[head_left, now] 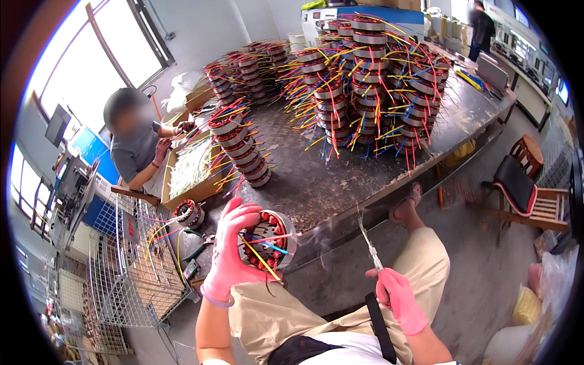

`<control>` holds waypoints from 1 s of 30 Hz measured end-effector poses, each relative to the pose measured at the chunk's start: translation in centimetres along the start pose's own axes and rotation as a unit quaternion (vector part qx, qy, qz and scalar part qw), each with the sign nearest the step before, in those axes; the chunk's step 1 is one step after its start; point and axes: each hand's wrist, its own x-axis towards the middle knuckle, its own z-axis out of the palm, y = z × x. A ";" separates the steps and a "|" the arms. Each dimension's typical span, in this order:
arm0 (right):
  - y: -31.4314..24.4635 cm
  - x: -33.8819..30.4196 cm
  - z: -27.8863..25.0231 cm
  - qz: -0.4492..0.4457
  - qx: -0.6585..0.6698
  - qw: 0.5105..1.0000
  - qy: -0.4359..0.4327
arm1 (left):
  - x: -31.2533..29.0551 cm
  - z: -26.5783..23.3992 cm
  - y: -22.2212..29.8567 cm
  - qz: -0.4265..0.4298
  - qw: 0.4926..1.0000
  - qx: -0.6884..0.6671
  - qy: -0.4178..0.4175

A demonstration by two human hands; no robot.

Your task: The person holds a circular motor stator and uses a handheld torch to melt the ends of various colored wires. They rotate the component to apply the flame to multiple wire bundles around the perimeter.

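My left hand point(228, 249), in a pink glove, is wrapped round the left side of a motor stator point(290, 238). The stator is a metal ring with red windings, and its open face is turned up toward me. Yellow, blue and red wires point(263, 258) stick out of it. In its pink glove, my right hand point(398, 298) grips a soldering iron point(373, 250), whose thin tip points away from me and stands apart from the stator. Thin smoke point(325, 243) drifts between the two hands, near the table edge.
Several tall stacks of wired stators point(365, 79) crowd the dark table point(304, 198). A shorter stack point(243, 152) leans nearer. At left, a person point(137, 143) works beside a cardboard box point(194, 176) of pale strips. A wire cart point(134, 274) and a chair point(517, 182) flank me.
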 end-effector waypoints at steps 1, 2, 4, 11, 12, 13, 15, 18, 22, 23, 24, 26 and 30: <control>0.0 0.0 -0.2 -0.003 -0.002 1.000 -0.001 | -0.3 0.2 -0.3 -0.025 0.999 -0.026 -0.009; -0.2 0.1 -0.3 -0.006 -0.003 1.000 -0.003 | -0.6 0.4 -0.5 -0.050 0.997 -0.052 -0.018; -0.4 -0.1 0.3 0.005 0.000 1.000 0.004 | -1.4 0.2 -0.9 -0.105 0.990 -0.092 -0.023; 0.0 0.2 0.3 -0.010 -0.028 1.000 -0.004 | -1.4 -0.3 -0.7 -0.181 0.971 -0.159 -0.010; 0.0 0.2 0.4 -0.006 -0.027 1.000 0.000 | -1.3 -0.3 -0.6 -0.185 0.969 -0.162 -0.008; 0.1 0.2 0.4 -0.003 -0.026 1.000 0.004 | -1.2 -0.4 -0.4 -0.188 0.969 -0.159 -0.012; 0.1 0.2 0.4 -0.001 -0.026 1.000 0.008 | -1.0 -0.5 -0.2 -0.194 0.969 -0.152 -0.021; 0.2 0.1 0.4 -0.003 -0.027 1.000 0.011 | -1.2 -0.3 -0.4 -0.195 0.967 -0.160 -0.020; 0.2 0.0 0.4 -0.002 -0.021 1.000 0.011 | -1.4 -0.3 -0.8 -0.201 0.968 -0.145 -0.040; 0.1 0.0 0.4 -0.002 -0.017 1.000 0.010 | -1.4 -0.3 -0.8 -0.200 0.969 -0.143 -0.040; 0.1 0.0 0.4 0.002 -0.011 1.000 0.014 | -1.3 -0.3 -0.8 -0.197 0.969 -0.141 -0.040; 0.1 0.0 0.6 0.012 0.002 1.000 0.019 | -1.2 -0.3 -0.5 -0.203 0.967 -0.152 -0.028; 0.0 0.1 0.1 -0.029 0.004 0.999 0.033 | 0.2 -2.6 -2.0 -0.210 0.958 -0.190 0.041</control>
